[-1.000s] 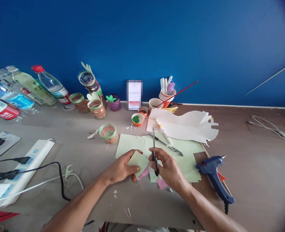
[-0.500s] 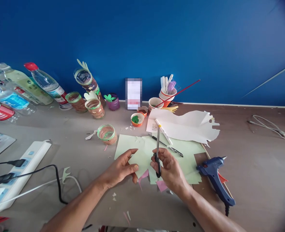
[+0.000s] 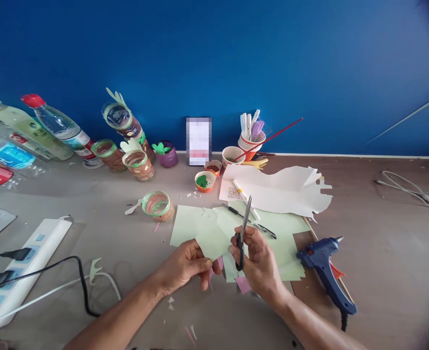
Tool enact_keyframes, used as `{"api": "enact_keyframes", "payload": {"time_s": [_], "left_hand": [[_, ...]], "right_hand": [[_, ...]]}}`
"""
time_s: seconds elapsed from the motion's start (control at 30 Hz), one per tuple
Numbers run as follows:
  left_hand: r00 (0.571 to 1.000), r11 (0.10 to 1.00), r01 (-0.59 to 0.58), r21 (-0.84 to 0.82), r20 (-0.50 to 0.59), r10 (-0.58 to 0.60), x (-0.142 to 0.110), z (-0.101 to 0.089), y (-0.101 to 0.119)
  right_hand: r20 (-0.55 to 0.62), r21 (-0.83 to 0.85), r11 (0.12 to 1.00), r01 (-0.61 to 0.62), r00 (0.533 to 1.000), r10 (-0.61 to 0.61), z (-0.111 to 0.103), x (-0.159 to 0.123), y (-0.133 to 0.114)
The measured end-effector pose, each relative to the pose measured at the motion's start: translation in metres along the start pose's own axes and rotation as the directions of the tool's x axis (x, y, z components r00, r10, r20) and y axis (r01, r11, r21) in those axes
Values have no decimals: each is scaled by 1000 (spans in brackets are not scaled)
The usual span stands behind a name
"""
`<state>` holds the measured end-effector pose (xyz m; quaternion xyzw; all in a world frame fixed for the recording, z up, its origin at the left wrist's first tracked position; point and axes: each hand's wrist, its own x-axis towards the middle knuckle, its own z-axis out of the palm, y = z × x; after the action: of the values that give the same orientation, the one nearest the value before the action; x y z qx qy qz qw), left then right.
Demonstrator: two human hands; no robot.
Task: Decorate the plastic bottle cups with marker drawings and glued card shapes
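Head view: your left hand (image 3: 190, 267) is closed in a pinch on the lower edge of a pale green piece of paper (image 3: 214, 236), thumb on top, above the green sheets (image 3: 290, 243). Your right hand (image 3: 258, 257) is partly curled around the black handles of the scissors (image 3: 244, 233), whose blades point up and away from you, apart from the held piece. Right of that hand, the blue glue gun (image 3: 323, 267) lies on its side on the table (image 3: 392, 253).

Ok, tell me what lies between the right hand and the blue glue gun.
Light green paper lies between the right hand and the blue glue gun, in the head view.
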<state>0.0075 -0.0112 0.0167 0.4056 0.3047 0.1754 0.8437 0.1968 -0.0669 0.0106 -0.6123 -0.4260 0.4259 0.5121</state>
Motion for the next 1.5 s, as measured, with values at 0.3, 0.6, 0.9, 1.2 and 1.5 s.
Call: {"api": "enact_keyframes", "payload": {"time_s": [0.3,0.6,0.9,1.2,1.5], "left_hand": [[996,998,13,63,-89,-7,3,1,-4],[985,998,52,40,-165,-45,5,1,-4],[973,996,91,4,-215,-88,6,-2,-3],[968,996,91,10,-236,-86,6,0,-1],[948,997,-73,1,-312,70,3,-4,-2]], "right_hand": [[-26,-158,968,193,979,-200,-4,-4,14],[82,-310,809,499,862,-501,-17,4,-3],[122,-349,762,545,833,-540,-23,10,-6],[164,-377,785,491,870,-466,-23,10,-5],[188,-385,797,465,885,-426,-17,1,-2]]}}
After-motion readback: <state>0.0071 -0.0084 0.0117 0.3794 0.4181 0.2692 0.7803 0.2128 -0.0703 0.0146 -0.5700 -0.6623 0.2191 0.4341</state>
